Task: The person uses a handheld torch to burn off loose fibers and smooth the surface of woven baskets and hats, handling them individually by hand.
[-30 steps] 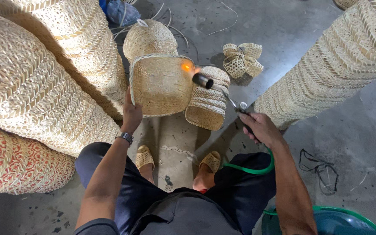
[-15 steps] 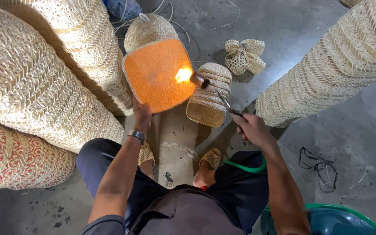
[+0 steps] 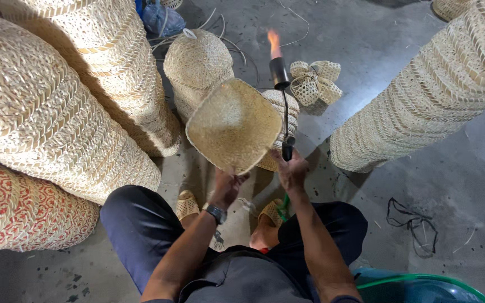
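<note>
A square woven basket [image 3: 234,126] is being held up over the concrete floor [image 3: 377,39] by the left hand [image 3: 227,188], whose fingers are being pinched on the basket's lower edge, so that its flat woven side is being turned toward the camera. A gas torch [image 3: 283,106] is being gripped at its dark handle by the right hand [image 3: 292,168], the fingers being closed around it; the torch is being held upright just beside the basket's right edge, and an orange flame [image 3: 274,44] is being thrown from its nozzle above the basket's top corner. A green hose [image 3: 283,206] is being seen below the right hand. Behind the held basket, two more small woven baskets [image 3: 197,62] are being kept on the floor, and a woven bow-shaped piece [image 3: 313,81] is lying near the torch head. Tall stacks of woven baskets [image 3: 46,106] are being leaned along the left edge of the floor, a red patterned stack [image 3: 18,210] lying beneath them, and another pale stack [image 3: 428,95] is being leaned toward the right edge.
</note>
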